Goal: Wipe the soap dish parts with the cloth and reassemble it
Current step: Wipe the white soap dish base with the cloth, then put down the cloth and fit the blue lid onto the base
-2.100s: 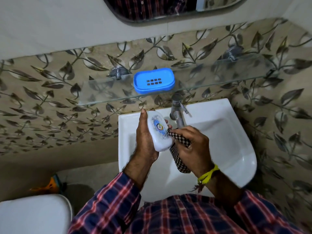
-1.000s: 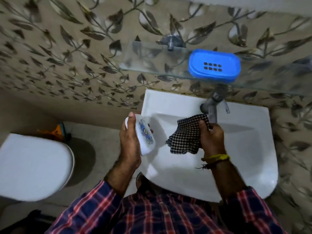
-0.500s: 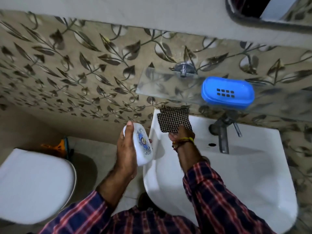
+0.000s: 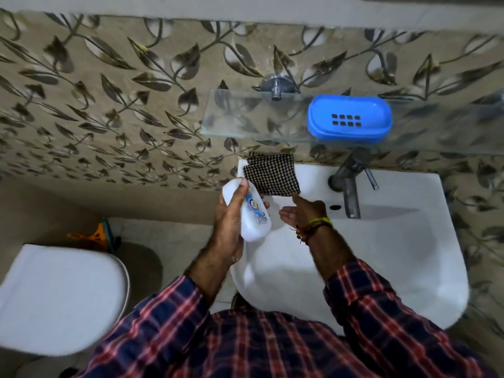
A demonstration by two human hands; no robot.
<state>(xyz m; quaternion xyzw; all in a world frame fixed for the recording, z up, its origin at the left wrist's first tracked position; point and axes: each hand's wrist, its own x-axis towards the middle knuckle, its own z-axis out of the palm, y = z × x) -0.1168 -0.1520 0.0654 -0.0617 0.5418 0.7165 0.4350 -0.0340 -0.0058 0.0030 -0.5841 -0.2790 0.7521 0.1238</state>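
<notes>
we see left hand [image 4: 230, 214] gripping white oval soap-dish lid [image 4: 252, 211]; right hand [image 4: 302, 210] open, empty; black-and-white checked cloth [image 4: 270, 174] apparently resting on white basin rim [image 4: 403, 178].

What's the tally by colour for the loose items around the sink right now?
Blue: 1, soap dish base on the glass shelf
White: 1, lid held by the left hand
Black-and-white check: 1, cloth on the sink corner
Total: 3
</notes>
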